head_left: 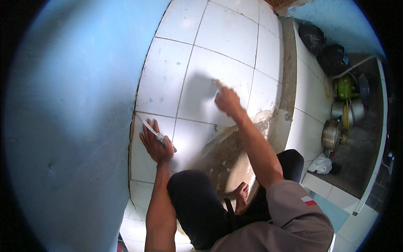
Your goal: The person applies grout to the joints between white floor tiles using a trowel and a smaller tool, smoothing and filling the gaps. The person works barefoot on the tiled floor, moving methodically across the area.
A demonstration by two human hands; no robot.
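Observation:
My left hand [158,143] presses on the white tiles close to the blue wall, its fingers spread. A thin, pale, knife-like tool [151,128] lies across it, held by the thumb, with a dark end showing beyond. My right hand [228,101] is over a large white tile [222,67], fingers curled and the forefinger reaching forward. A small light bit [216,82] shows at that fingertip; whether it is a held thing or the finger itself is too blurred to tell. A shadow falls on the tile beside it.
A painted blue wall [75,105] rises on the left. Bare, broken cement [226,155] lies before my knees, next to my bare foot [242,194]. A raised ledge runs on the right; beyond it are metal pots [331,134], a green container [344,87], black bags [311,38] and a white bag [321,164].

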